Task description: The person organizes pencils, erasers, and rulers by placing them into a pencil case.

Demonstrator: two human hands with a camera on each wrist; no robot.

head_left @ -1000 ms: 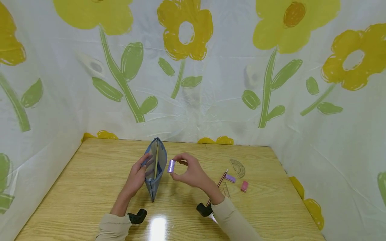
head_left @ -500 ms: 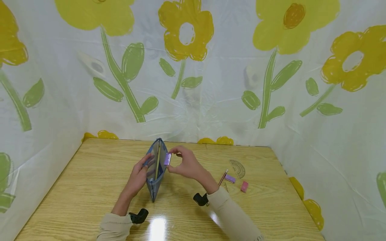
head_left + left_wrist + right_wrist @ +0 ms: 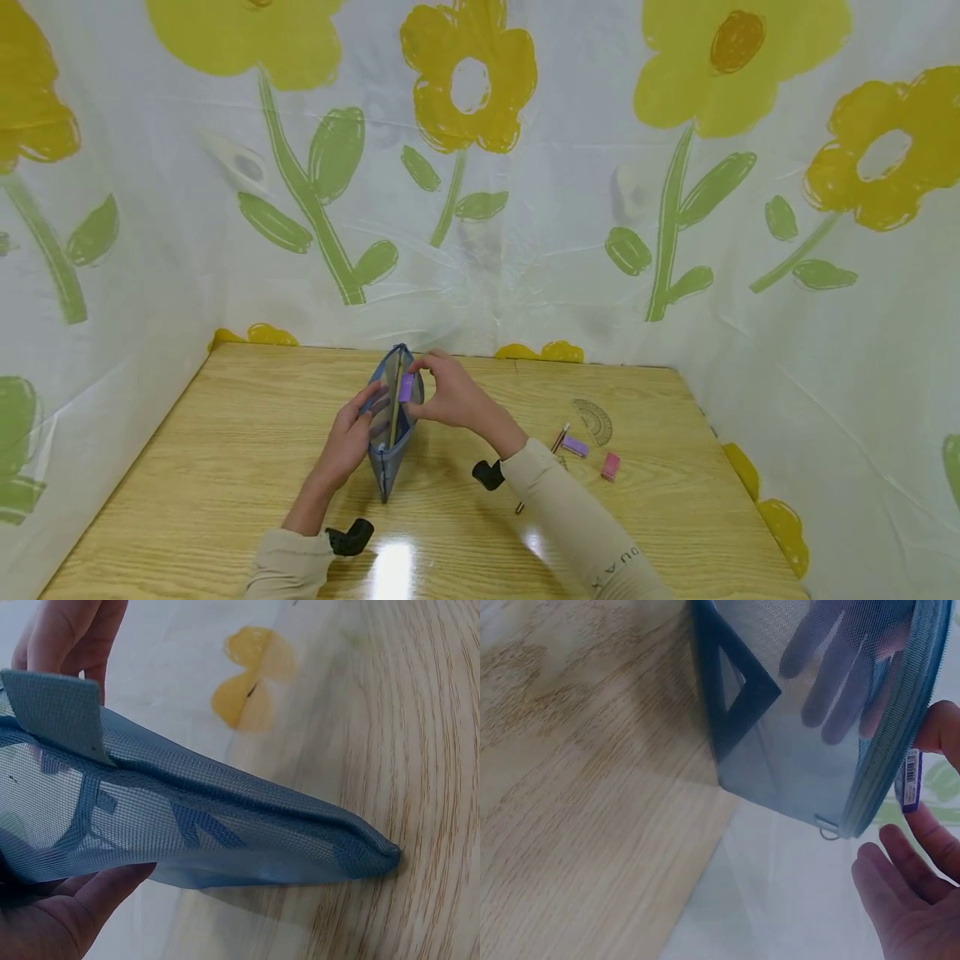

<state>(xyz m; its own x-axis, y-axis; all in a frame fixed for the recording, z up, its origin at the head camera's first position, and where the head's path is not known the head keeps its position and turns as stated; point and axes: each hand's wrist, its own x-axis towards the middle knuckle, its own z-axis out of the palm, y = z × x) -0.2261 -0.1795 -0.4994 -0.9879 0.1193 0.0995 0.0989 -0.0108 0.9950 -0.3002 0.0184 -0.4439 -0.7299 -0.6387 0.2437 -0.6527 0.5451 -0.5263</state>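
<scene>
My left hand (image 3: 347, 435) grips a blue mesh pencil pouch (image 3: 387, 471) from its left side, holding it upright with the zip open at the top. Through the mesh (image 3: 780, 750) in the right wrist view, several of its fingers show. A long yellowish stick (image 3: 395, 408) stands inside the pouch. Between thumb and fingertips my right hand (image 3: 459, 403) pinches a small purple eraser (image 3: 406, 387) at the pouch's opening. In the right wrist view the eraser (image 3: 911, 780) shows a barcode on its edge, beside the zip.
To the right on the wooden table (image 3: 247, 442) lie a clear protractor (image 3: 597, 420), another purple eraser (image 3: 575, 447), a pink eraser (image 3: 611, 467) and a pencil (image 3: 563, 435) partly hidden by the right sleeve. Flowered white cloth (image 3: 555, 250) hangs around the table.
My right hand has moved left and slightly up, carrying the purple eraser from beside the pouch to its opening. The left hand and pouch have hardly moved.
</scene>
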